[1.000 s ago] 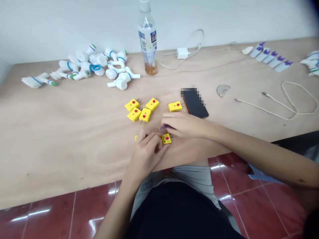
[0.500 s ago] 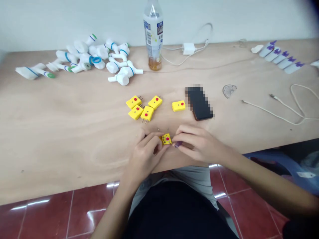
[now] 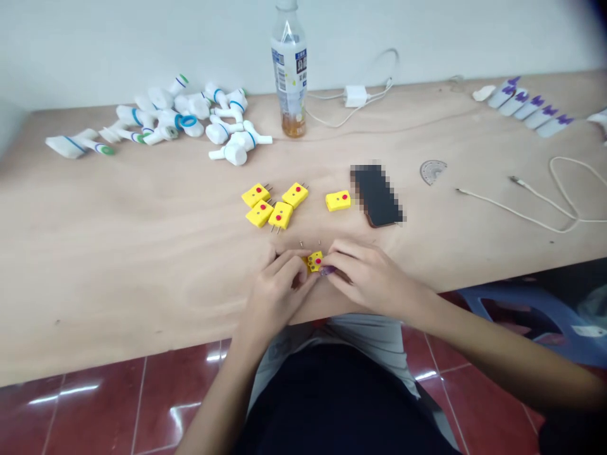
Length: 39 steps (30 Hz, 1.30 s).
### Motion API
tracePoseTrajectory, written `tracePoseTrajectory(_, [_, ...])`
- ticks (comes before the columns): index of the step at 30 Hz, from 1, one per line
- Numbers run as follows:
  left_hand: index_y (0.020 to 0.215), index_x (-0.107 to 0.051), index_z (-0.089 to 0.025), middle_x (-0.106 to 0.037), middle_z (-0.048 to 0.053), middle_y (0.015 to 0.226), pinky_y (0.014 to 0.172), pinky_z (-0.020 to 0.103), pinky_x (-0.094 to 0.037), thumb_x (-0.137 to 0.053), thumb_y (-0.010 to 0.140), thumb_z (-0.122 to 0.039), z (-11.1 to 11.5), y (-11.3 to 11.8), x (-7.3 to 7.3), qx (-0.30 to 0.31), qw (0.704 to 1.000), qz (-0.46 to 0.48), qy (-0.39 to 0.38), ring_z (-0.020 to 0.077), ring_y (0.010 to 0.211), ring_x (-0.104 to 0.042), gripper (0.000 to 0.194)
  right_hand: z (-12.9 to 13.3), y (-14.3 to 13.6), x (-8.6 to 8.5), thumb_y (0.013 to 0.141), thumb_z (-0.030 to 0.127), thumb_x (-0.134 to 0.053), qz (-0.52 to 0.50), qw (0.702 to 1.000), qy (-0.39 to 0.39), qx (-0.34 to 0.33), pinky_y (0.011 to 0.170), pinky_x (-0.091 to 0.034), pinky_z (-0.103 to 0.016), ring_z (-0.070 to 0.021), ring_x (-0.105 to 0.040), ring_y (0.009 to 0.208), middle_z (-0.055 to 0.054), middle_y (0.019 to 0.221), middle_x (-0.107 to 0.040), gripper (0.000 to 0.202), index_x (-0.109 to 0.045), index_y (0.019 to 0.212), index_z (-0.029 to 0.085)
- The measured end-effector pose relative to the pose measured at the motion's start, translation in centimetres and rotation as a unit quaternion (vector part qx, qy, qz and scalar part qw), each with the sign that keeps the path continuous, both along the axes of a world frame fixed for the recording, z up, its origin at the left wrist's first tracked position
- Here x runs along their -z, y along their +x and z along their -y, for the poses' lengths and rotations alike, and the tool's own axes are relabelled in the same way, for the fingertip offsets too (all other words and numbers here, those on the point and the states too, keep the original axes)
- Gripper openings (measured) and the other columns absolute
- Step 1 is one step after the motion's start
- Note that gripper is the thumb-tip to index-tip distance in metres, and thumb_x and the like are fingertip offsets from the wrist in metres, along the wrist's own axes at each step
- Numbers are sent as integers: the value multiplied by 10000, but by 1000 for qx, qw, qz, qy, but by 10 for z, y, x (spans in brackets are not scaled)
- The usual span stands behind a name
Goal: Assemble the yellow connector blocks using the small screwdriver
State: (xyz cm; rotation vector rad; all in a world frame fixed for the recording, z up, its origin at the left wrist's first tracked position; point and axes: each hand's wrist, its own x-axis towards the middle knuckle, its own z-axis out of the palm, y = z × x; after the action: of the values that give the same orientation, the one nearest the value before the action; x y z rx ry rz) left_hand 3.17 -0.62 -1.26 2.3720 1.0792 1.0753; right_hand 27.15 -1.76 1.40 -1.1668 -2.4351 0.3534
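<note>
At the near edge of the table, my left hand [image 3: 279, 284] pinches a small yellow plug [image 3: 315, 261] with a red dot on its face. Its thumb and fingers press on the plug's left side. My right hand [image 3: 363, 275] is closed at the plug's right side, with a small purple piece [image 3: 327, 270] in its fingertips; what kind of piece it is I cannot make out. The right fingers cover the plug's right end. Just beyond the plug lie two tiny screws [image 3: 301, 244]. Farther back sit several yellow two-pin plugs [image 3: 281, 216] in a cluster, and one more yellow plug [image 3: 338, 201] apart.
A dark phone [image 3: 378, 196] lies right of the lone plug, then a clear protractor [image 3: 433, 172] and a white cable [image 3: 512, 215]. Along the back are white plastic fittings [image 3: 171, 117], a drink bottle [image 3: 290, 76], a charger [image 3: 355, 96] and several purple-topped pieces [image 3: 533, 107].
My right hand has moved slightly left, bringing its fingertips and the purple piece closer against the plug. My left hand keeps its grip. The camera view has shifted a little.
</note>
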Motion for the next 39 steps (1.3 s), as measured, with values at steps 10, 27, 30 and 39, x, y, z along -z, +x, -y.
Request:
tracePoseTrajectory(10, [860,-486,-258,-827,25,1022,875,390,-577,-776,1050,-75,-2,-1,2,16,1000,3,10,237,1036,-789,392,-1,-10,-2,1037,77,-678,110,990,85,-21,857,-614,-415,-249,-660,917,-97,961,-719,189,-757,903,186])
tracePoseTrajectory(27, [835,-500,-255,-840,37,1057,882,430,-553,-744,1065,-82,-1,-2,7,13,1000,0,7,252,1029,-762,377,-7,-6,-5,1053,96,-662,45,998,5,-49,865,-619,-397,-250,-710,929,-82,998,-743,109,-727,1038,182])
tracePoseTrajectory(30, [832,-496,-254,-832,36,1037,896,433,-553,-765,1086,-131,-1,-1,7,9,1000,0,1,251,1057,-770,390,-21,3,-9,1037,147,-703,-82,995,-55,-32,818,-593,-350,-211,-718,888,-41,983,-752,68,-708,1012,210])
tracePoseTrajectory(39, [868,-497,-253,-856,35,1223,932,430,-578,-817,1066,-167,11,-12,-5,-12,999,-19,-41,239,999,-710,386,-56,9,21,1053,132,-685,-121,991,-53,-5,823,-554,-333,-204,-705,896,-62,1001,-767,93,-722,989,189])
